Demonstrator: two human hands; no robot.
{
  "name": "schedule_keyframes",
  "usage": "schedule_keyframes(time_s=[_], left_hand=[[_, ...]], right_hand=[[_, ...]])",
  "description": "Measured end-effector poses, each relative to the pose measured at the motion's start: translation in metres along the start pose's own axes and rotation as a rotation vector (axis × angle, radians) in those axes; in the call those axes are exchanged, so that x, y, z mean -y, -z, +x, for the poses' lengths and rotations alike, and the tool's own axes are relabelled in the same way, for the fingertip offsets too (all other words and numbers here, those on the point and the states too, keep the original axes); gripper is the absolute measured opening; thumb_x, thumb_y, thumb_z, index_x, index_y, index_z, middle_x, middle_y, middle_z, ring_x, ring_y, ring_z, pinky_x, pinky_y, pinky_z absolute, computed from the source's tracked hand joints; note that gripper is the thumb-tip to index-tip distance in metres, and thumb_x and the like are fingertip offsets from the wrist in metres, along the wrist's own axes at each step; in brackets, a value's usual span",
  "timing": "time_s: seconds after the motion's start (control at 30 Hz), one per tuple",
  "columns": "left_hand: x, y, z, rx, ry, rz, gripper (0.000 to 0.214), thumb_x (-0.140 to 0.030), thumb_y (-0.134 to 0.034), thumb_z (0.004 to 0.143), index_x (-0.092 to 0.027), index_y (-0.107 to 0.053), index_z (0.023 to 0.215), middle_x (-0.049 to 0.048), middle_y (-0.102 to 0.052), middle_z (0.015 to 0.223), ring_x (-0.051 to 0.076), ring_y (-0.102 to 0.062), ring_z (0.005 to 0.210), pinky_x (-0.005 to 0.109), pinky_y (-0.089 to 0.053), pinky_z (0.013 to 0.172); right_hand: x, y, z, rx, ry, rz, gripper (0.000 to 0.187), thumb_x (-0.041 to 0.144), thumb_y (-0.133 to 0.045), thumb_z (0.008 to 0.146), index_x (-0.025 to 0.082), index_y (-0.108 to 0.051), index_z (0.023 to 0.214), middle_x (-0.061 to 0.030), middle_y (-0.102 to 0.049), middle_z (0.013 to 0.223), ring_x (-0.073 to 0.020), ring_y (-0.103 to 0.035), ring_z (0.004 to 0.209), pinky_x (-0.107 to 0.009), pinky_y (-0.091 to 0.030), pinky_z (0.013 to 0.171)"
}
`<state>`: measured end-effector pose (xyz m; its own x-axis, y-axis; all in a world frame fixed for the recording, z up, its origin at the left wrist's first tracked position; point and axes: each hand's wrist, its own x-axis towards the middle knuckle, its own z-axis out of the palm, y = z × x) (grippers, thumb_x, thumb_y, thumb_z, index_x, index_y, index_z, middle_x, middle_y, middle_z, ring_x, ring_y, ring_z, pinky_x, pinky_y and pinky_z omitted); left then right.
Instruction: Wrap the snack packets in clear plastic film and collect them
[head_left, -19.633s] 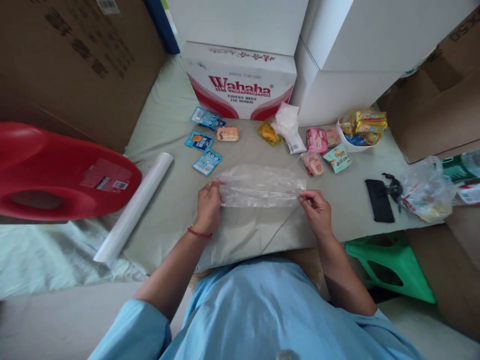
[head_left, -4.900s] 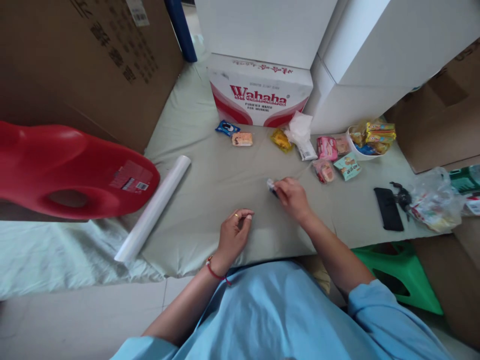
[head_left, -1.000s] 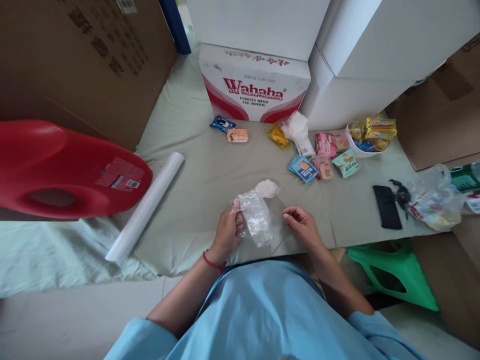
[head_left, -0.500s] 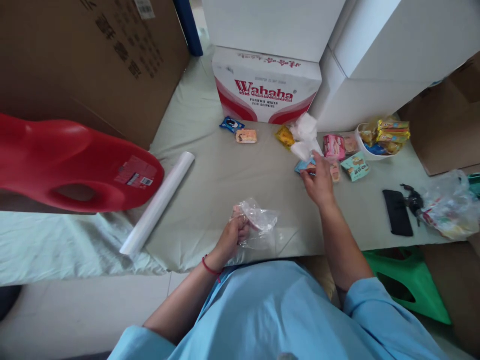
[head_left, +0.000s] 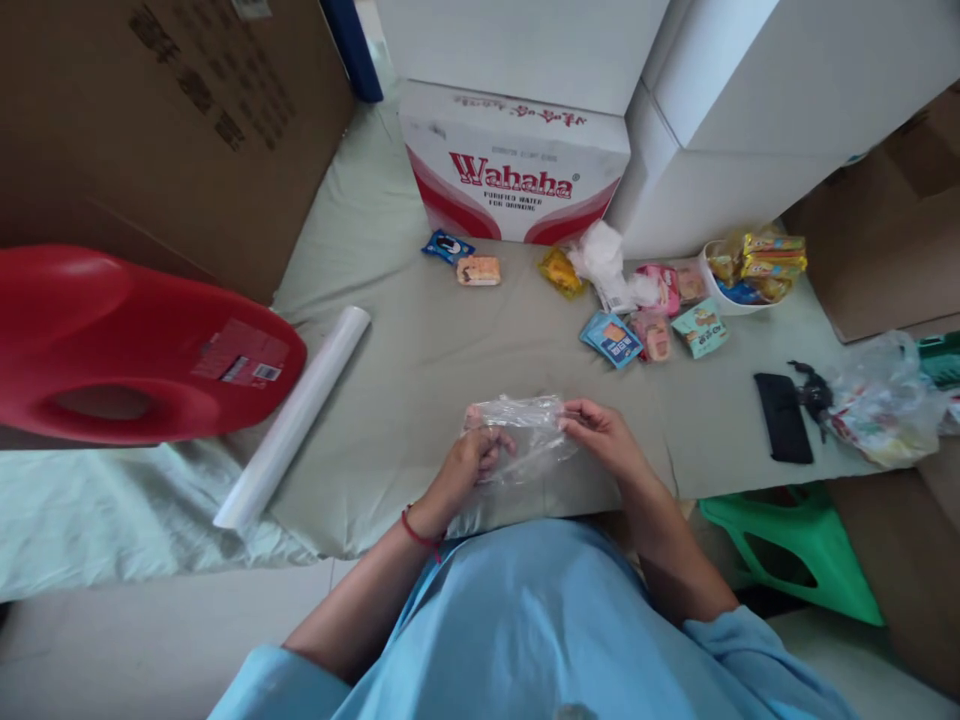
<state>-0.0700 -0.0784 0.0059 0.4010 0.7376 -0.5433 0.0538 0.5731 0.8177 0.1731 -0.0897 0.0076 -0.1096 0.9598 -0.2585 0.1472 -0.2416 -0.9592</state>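
A clear plastic bag (head_left: 525, 435) is held between both hands just above the near edge of the cloth-covered table (head_left: 420, 380). My left hand (head_left: 469, 465) grips its left side with curled fingers. My right hand (head_left: 604, 440) pinches its right edge. Blue snack packets (head_left: 611, 338) lie a little beyond my right hand, beside other small wrapped snacks (head_left: 654, 335). A crumpled white bag (head_left: 600, 250) sits further back.
A roll of clear film (head_left: 292, 415) lies at the left, next to a red plastic stool (head_left: 127, 345). A Wahaha carton (head_left: 514, 165) and white boxes stand at the back. A white bowl of snacks (head_left: 750, 265), a black case (head_left: 782, 430) and a filled plastic bag (head_left: 881, 400) are at the right; a green stool (head_left: 787, 545) stands below.
My right hand has come back from the snack packets and taken the right edge of the clear bag. The bag is now stretched between both hands.
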Motion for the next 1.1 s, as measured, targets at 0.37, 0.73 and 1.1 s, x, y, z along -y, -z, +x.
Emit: schedule_keyframes(time_s=[0.37,0.73,1.1], left_hand=[[-0.008,0.006,-0.004,-0.079,0.009,-0.401,0.091,-0.099,-0.032,0.081,-0.015,-0.066,0.075,-0.0085,-0.028,0.050,0.006,-0.016,0.042,0.021,-0.014,0.041],[-0.015,-0.009,-0.014,0.111,-0.069,-0.179,0.105,-0.106,-0.024,0.074,-0.013,-0.073,0.075,-0.0071,-0.026,0.047,0.009,-0.018,0.043,0.027,-0.013,0.045],[-0.017,0.009,-0.014,-0.033,-0.149,-0.291,0.095,-0.102,-0.029,0.078,-0.015,-0.067,0.074,-0.0072,-0.030,0.049,0.007,-0.019,0.042,0.025,-0.014,0.045]], right_hand=[[-0.003,0.031,-0.010,-0.212,-0.146,0.147,0.047,0.063,-0.084,0.074,0.021,-0.066,0.087,0.0010,-0.064,0.068,-0.0154,-0.061,0.062,-0.029,-0.051,0.062],[0.028,0.018,-0.017,-0.034,0.314,-0.363,0.074,0.060,-0.089,0.074,0.030,-0.065,0.138,-0.0118,-0.055,0.153,-0.0329,-0.050,0.143,-0.051,-0.039,0.122],[-0.007,0.038,-0.032,-0.328,-0.005,-0.186,0.045,0.063,-0.073,0.085,0.021,-0.072,0.103,-0.0074,-0.070,0.098,-0.0217,-0.064,0.087,-0.034,-0.054,0.077]])
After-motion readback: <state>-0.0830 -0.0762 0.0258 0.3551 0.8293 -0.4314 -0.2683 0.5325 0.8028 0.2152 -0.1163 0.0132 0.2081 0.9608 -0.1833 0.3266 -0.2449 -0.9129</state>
